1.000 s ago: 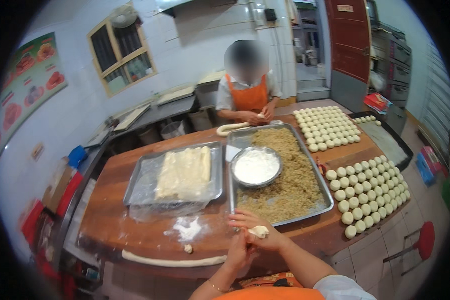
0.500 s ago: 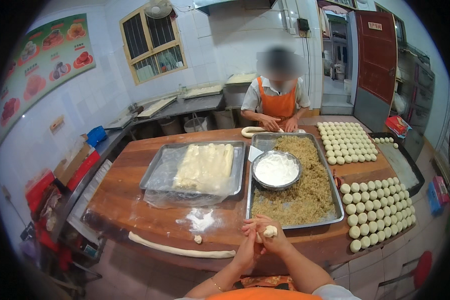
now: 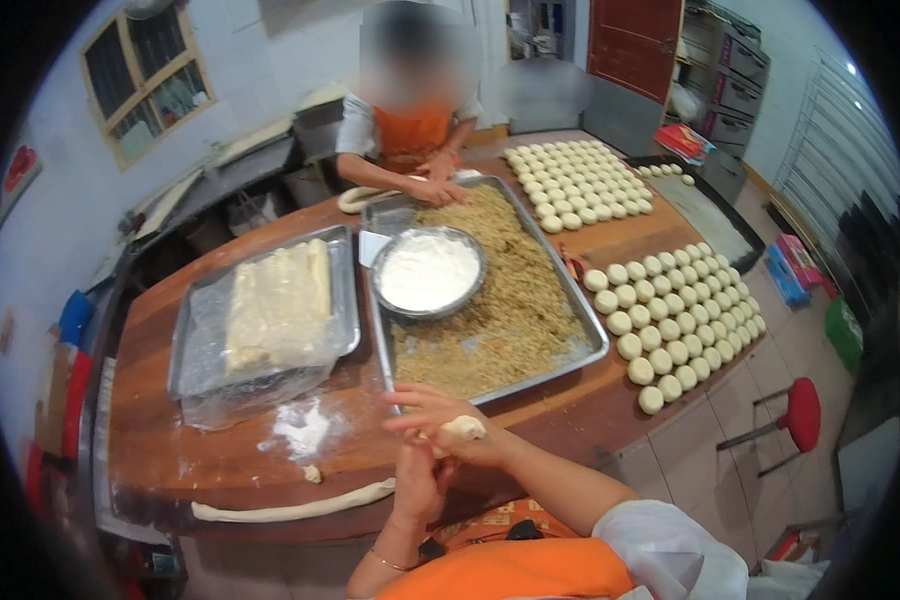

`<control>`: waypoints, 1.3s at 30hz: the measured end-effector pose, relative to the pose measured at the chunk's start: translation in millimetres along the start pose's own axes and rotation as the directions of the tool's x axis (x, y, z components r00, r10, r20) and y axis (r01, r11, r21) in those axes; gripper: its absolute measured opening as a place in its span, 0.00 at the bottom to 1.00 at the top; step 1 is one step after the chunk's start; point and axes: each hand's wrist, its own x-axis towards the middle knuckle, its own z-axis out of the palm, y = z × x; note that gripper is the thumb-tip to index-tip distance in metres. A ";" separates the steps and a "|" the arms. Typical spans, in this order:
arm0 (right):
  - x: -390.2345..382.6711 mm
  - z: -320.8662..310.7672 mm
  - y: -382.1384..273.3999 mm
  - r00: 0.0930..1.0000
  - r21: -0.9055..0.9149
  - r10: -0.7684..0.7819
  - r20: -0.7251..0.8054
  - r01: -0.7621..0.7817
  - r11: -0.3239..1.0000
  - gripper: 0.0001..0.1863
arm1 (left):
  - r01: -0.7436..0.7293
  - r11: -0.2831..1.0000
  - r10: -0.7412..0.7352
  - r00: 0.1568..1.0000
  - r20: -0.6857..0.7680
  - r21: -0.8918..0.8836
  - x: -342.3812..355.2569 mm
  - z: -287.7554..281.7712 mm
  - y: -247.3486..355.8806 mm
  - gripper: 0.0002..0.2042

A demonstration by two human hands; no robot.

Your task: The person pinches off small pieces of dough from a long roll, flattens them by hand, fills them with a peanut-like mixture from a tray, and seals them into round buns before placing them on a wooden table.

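Observation:
My right hand holds a small pale dough lump, which bulges out by the thumb, with its longer fingers reaching over my left hand. My left hand is curled against the right palm; what lies inside it is hidden. Both are at the near rim of a steel tray of crumbly brown filling, in which sits a bowl of white powder. To the left lie a long dough rope, a small dough scrap, a flour patch and a tray of plastic-covered dough.
A co-worker in an orange apron has a hand in the filling. Rows of round dough pieces cover the table's right side beside a black tray. A red stool stands below.
My hands stay clasped around the dough, shifting only slightly. The co-worker's hand has moved from the dough loop into the filling tray. The camera view has swung about.

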 end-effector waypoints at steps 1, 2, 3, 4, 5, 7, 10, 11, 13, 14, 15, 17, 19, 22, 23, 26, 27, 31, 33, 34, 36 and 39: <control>2.9 2.7 -5.5 0.999 -0.023 0.002 -0.032 -0.002 1.000 0.24 | 0.029 1.000 -0.028 0.996 0.080 -0.003 1.9 -7.8 -2.0 0.24; 2.3 1.1 -3.5 1.000 -0.009 0.025 0.018 -0.024 1.000 0.24 | 0.052 0.999 -0.052 0.986 0.159 0.003 3.6 -14.7 -1.7 0.25; 0.6 -0.9 0.6 0.996 0.007 0.047 0.072 -0.048 0.999 0.24 | 0.031 0.999 -0.028 0.994 0.105 -0.021 4.3 -11.5 -8.2 0.25; -1.5 -3.8 6.1 0.989 0.025 0.069 0.127 -0.073 0.997 0.24 | 0.008 0.999 -0.005 0.999 0.047 -0.045 5.0 -8.2 -12.1 0.26; -3.1 -7.7 14.1 0.985 0.063 0.092 0.149 -0.103 0.993 0.24 | -0.077 0.996 0.076 0.996 0.036 0.034 6.9 -6.8 -14.1 0.25; -6.8 -7.9 22.2 0.993 0.079 0.058 0.098 -0.066 0.995 0.24 | -0.241 0.951 0.242 0.970 0.021 0.194 13.5 -5.7 -16.4 0.25; 1.1 5.8 9.7 0.997 0.043 0.024 0.078 -0.028 0.999 0.24 | -0.101 0.986 0.104 0.995 -0.010 0.133 -2.1 -21.6 -8.9 0.24; 3.8 9.1 8.5 0.992 0.042 0.060 0.113 -0.066 0.997 0.23 | -0.073 0.995 0.076 0.996 -0.049 0.074 1.1 -19.6 -4.5 0.24; -2.6 9.7 23.7 0.978 -0.002 0.101 0.182 -0.102 0.995 0.23 | -0.069 0.996 0.071 0.997 -0.039 0.051 5.6 -26.7 -9.3 0.25; -4.9 11.8 24.4 0.956 0.162 0.233 0.178 -0.262 0.951 0.23 | -0.045 0.997 0.045 0.999 0.000 0.067 4.8 -25.9 -5.3 0.25; -9.5 14.0 22.9 0.907 0.317 0.372 0.197 -0.418 0.851 0.23 | -0.011 0.997 0.009 0.999 0.033 0.077 4.4 -21.5 0.7 0.26; -6.7 12.8 24.7 0.936 0.140 0.266 0.230 -0.303 0.943 0.21 | 0.004 0.996 -0.009 0.998 0.058 0.090 -0.7 -24.1 2.6 0.25; 2.4 7.9 19.7 0.962 -0.231 0.040 0.270 0.024 0.973 0.19 | 0.009 0.997 -0.003 0.997 0.071 -0.074 -2.4 -25.8 1.9 0.20; 1.8 9.9 1.2 0.957 -0.329 0.181 0.227 -0.100 0.939 0.19 | 0.097 0.960 -0.102 0.995 -0.004 -0.264 -4.2 -27.1 19.8 0.11; 0.1 10.8 -0.4 0.940 -0.309 0.254 0.229 -0.177 0.935 0.18 | 0.144 0.950 -0.156 0.987 -0.021 -0.278 -4.1 -32.1 23.7 0.10; -4.1 9.5 -4.8 0.903 -0.308 0.369 0.219 -0.295 0.904 0.16 | 0.234 0.930 -0.230 0.972 0.049 -0.282 -5.3 -48.4 24.9 0.10; -5.8 8.9 -2.5 0.912 -0.322 0.346 0.219 -0.267 0.908 0.16 | 0.228 0.928 -0.218 0.974 0.069 -0.295 -4.5 -52.3 23.6 0.09; -15.7 5.9 3.4 0.888 -0.216 0.459 0.037 -0.441 0.871 0.10 | 0.177 0.967 -0.172 0.984 0.045 -0.184 -2.9 -77.2 31.1 0.05; -21.6 -5.3 14.1 0.844 -0.312 0.534 0.044 -0.497 0.810 0.14 | 0.093 0.960 -0.109 0.993 -0.047 -0.264 1.0 -90.0 30.6 0.05; -23.6 -4.7 16.7 0.876 -0.415 0.469 0.112 -0.388 0.823 0.17 | 0.048 0.953 -0.080 0.992 -0.094 -0.300 2.9 -93.4 29.2 0.06; -27.3 -1.0 20.3 0.900 -0.588 0.355 0.254 -0.148 0.795 0.23 | 0.014 0.946 -0.045 0.995 -0.087 -0.324 5.5 -91.5 26.7 0.11; -21.4 12.6 19.4 0.892 -0.360 0.421 0.166 -0.342 0.868 0.32 | 0.017 0.953 -0.033 0.998 -0.050 -0.303 2.3 -79.1 22.4 0.14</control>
